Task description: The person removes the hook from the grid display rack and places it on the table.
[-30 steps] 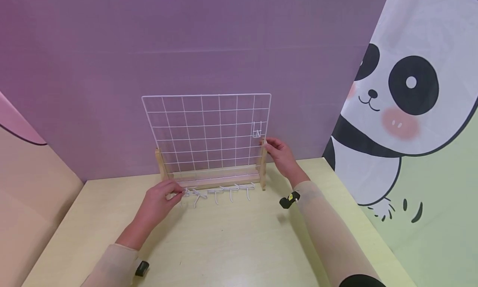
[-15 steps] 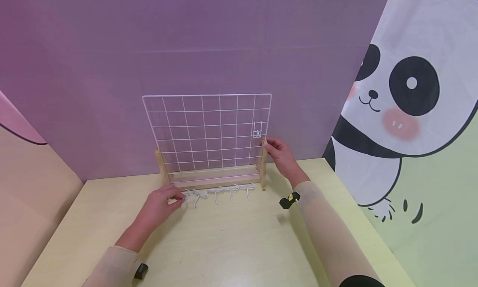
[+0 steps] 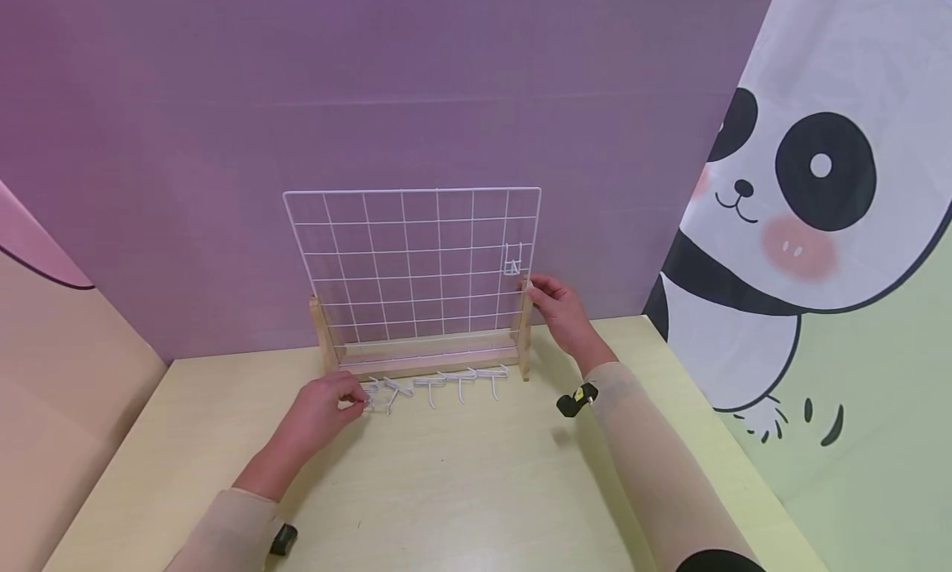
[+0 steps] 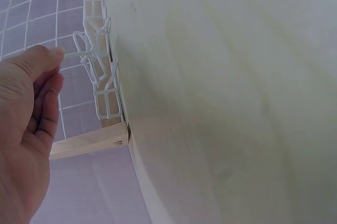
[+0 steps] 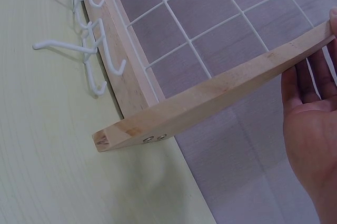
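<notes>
**Left hand pinching a white hook, right hand steadying the grid stand**

From my remote seat, scanning left to right: the left hand (image 3: 320, 411) sat low on the pale counter (image 3: 461, 489), thumb and forefinger pinching the end of one white wire hook (image 4: 79, 55) at the left end of a row of hooks (image 3: 439, 383). That row lay flat on the counter, just in front of the stand's wooden base rail (image 3: 427, 361). In the left wrist view the pinched hook looked tangled against its neighbours; I could not tell whether it was lifted clear.

Middle: the white wire grid panel (image 3: 412, 262) stood upright in the wooden stand, backed by the purple wall (image 3: 372, 84). One hook (image 3: 511, 259) already hung on the grid near its right edge.

Right: the right hand (image 3: 561, 307) gripped the top of the stand's right wooden upright (image 5: 210, 100), fingers curled over it, palm facing the wrist camera. Further right hung a panda backdrop (image 3: 803, 192).
</notes>
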### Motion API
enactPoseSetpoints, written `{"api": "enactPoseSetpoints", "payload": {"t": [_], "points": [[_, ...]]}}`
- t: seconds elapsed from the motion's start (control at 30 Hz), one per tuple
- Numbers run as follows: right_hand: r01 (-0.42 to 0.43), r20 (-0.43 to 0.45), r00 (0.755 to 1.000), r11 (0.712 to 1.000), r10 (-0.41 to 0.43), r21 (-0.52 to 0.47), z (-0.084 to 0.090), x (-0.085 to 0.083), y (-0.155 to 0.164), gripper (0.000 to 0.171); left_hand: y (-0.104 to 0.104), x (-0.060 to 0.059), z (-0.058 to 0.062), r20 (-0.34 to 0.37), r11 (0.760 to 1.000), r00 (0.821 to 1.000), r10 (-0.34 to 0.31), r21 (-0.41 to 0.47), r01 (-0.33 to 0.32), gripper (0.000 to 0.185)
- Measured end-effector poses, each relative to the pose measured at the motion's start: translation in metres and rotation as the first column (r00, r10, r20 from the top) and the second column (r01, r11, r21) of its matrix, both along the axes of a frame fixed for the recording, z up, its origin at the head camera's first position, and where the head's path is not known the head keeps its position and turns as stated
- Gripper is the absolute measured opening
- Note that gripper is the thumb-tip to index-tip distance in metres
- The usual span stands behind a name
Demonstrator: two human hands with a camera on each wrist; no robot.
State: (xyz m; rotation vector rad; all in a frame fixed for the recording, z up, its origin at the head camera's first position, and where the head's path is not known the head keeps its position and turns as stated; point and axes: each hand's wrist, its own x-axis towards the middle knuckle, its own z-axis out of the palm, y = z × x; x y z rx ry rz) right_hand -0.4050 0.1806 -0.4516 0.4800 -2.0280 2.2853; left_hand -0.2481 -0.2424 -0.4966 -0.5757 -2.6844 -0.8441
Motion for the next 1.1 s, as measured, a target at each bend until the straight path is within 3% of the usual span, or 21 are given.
{"api": "enactPoseSetpoints", "payload": {"t": [0.33,0.6,0.93,1.1], "points": [[-0.003,0.003,1.000,1.000,0.003,0.004,0.0000,0.0004,-0.0003,0.036,0.0003,-0.0008,-0.0030,-0.005,0.999,1.000,0.002,-0.036,-0.002,0.025],[-0.005,0.008,1.000,1.000,0.005,0.005,-0.0005,-0.0002,-0.0005,0.035,0.0014,0.0017,-0.0006,0.079,1.000,0.997,0.018,-0.023,-0.016,0.024],[-0.005,-0.002,1.000,1.000,0.005,-0.002,0.0018,0.0011,-0.0009,0.039,-0.0030,0.0004,-0.0035,0.160,1.000,0.987,-0.027,0.004,0.027,0.022],[0.002,-0.005,1.000,1.000,-0.002,-0.015,0.0030,0.0031,-0.0017,0.034,-0.0044,-0.0002,-0.0045,0.187,0.997,0.979,-0.083,0.014,0.082,0.016]]}}
